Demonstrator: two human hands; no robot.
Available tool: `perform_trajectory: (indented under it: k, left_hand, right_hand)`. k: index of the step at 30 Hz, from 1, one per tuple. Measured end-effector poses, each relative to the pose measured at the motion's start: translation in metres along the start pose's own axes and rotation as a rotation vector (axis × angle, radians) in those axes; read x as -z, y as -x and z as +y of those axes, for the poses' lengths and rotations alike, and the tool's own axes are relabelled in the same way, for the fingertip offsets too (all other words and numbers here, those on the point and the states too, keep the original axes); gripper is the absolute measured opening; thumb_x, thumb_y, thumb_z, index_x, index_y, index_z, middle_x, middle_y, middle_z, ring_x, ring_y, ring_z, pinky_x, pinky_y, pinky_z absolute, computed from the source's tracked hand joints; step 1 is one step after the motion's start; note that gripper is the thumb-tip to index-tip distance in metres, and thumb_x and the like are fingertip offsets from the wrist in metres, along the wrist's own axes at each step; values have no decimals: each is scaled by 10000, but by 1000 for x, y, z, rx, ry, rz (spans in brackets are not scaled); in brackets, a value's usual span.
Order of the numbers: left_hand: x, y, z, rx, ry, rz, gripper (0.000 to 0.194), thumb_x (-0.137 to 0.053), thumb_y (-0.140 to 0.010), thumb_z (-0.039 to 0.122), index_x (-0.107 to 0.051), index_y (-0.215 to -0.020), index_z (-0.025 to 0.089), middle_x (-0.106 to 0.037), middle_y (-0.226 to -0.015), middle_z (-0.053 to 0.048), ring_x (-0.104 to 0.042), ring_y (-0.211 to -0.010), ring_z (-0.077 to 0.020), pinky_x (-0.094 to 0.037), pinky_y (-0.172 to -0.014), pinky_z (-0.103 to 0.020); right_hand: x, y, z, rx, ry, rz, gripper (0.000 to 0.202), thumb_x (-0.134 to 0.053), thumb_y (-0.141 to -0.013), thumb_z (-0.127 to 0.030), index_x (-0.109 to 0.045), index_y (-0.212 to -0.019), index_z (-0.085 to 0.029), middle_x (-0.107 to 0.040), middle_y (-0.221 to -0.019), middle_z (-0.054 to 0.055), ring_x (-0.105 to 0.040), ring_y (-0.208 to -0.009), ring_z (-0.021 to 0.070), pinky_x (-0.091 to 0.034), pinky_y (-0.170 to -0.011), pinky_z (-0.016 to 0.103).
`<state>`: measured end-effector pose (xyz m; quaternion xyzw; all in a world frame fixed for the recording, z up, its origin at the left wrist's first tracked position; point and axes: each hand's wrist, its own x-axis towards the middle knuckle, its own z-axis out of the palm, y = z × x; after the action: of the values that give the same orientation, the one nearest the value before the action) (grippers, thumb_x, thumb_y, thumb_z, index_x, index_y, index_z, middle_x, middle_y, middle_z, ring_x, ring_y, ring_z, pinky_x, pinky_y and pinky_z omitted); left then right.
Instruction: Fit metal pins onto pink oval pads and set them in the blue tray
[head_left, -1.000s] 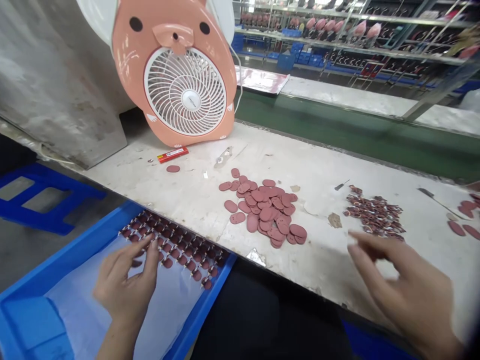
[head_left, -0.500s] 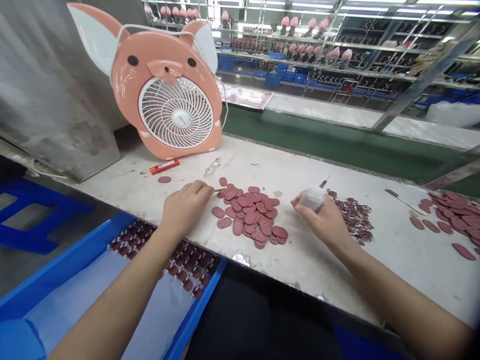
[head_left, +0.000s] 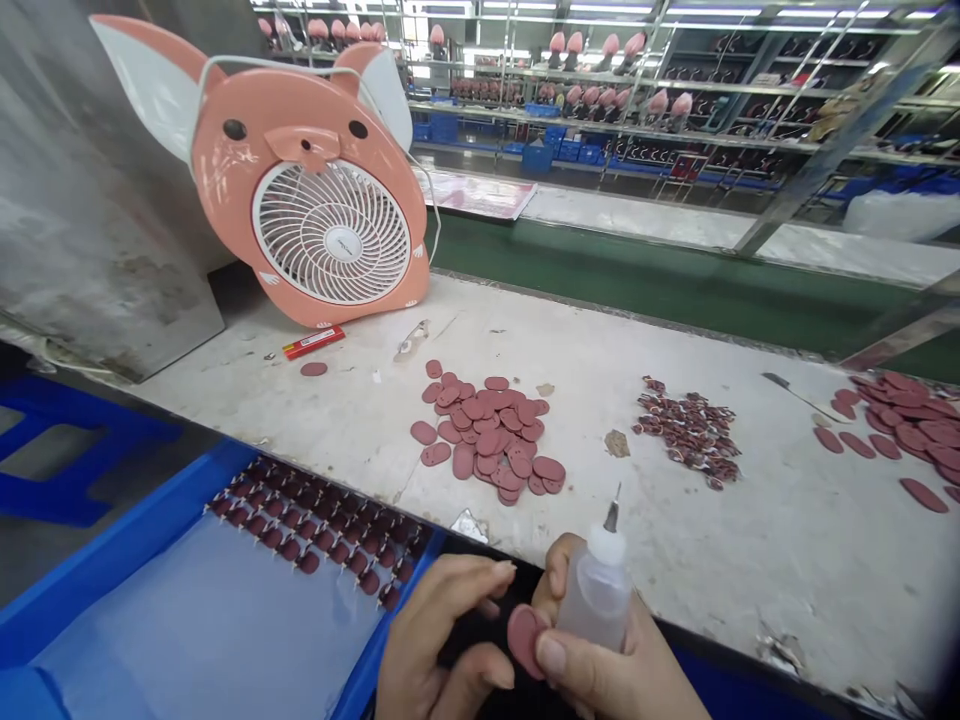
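My right hand (head_left: 630,675) grips a translucent squeeze bottle (head_left: 596,595) with a metal needle tip pointing up. The thumb and fingers of that same hand also pinch a dull red oval disc (head_left: 523,640). Just left of the disc is my left hand (head_left: 439,630), its thumb and fingers apart and nothing between them. Both hands are at the table's front edge. Beyond them, a loose pile of similar oval discs (head_left: 491,440) lies on the white table (head_left: 420,490). To its right is a heap of small dark red pieces (head_left: 690,432), too small to make out.
A pink pig-shaped fan (head_left: 225,180) stands at the back left, by a red and yellow box (head_left: 313,342). Below the table edge, a blue tray (head_left: 142,540) holds rows of assembled red ovals (head_left: 307,525). More ovals (head_left: 919,425) lie far right, near a thin tool (head_left: 776,380).
Both hands have come back from the table to its front edge and close together. The disc is now in my right hand along with the bottle, which has turned upright. My left hand has opened.
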<state>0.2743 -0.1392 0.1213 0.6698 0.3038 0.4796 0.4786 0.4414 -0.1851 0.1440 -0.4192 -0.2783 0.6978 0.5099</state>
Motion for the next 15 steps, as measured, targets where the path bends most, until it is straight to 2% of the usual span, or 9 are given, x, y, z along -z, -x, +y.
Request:
perform_trajectory:
  k: [1,3,6,8,10,12,14,15]
  left_hand:
    - [-4,1,0,107,130,14,275,-657,-845,420,-747,-1103,382,-742,-942,-68,-670,-787,-226,-540,-707,-322]
    - [-14,4,0,252,330,16,284,-666,-807,515,-793,-988,337,-700,-905,-78,-639,-790,-220,-526,-713,-321]
    - [-25,11,0,359,492,55,366,-767,-675,570,-817,-899,285,-656,-899,-77,-610,-803,-206,-501,-728,-310]
    - [-27,13,0,426,592,98,372,-830,-587,561,-824,-815,267,-656,-867,-60,-613,-755,-179,-490,-700,-288]
    - [-26,14,0,468,654,135,374,-864,-534,547,-818,-775,266,-690,-823,-42,-614,-702,-150,-479,-671,-261]
    - [-23,14,2,517,678,171,380,-868,-542,533,-805,-805,267,-736,-800,-31,-610,-653,-124,-478,-645,-235]
    - [-22,13,6,602,720,226,376,-858,-582,513,-793,-837,244,-762,-781,-34,-596,-598,-102,-479,-603,-213]
    - [-21,13,8,651,758,259,371,-857,-595,498,-790,-840,227,-766,-764,-39,-592,-575,-97,-481,-579,-206]
  right_hand:
    - [-2,1,2,16,-30,5,552,-827,-668,-500,-404,-903,-234,-519,-706,-61,-407,-545,61,-282,-536,200]
    - [-7,2,6,20,-92,12,533,-835,-670,-470,-404,-868,-227,-510,-682,-59,-441,-588,78,-278,-584,217]
    - [-13,3,10,-28,-140,14,519,-828,-680,-453,-381,-828,-236,-476,-621,-71,-397,-539,71,-254,-560,222]
    - [-11,3,11,-41,-85,41,541,-812,-676,-516,-375,-839,-242,-454,-590,-82,-370,-506,67,-256,-532,217]
    - [-5,5,9,-50,49,86,596,-725,-701,-652,-388,-978,-245,-473,-582,-84,-352,-474,71,-249,-488,207]
    - [3,11,5,3,252,171,718,-601,-740,-745,-322,-1180,-251,-528,-622,-68,-362,-474,88,-265,-469,210]
    - [12,21,0,117,490,314,705,-531,-800,-732,-260,-1269,-281,-567,-687,-52,-414,-509,111,-328,-502,229]
    - [17,27,-3,171,607,394,637,-530,-831,-695,-283,-1267,-301,-583,-717,-44,-460,-541,124,-358,-529,240]
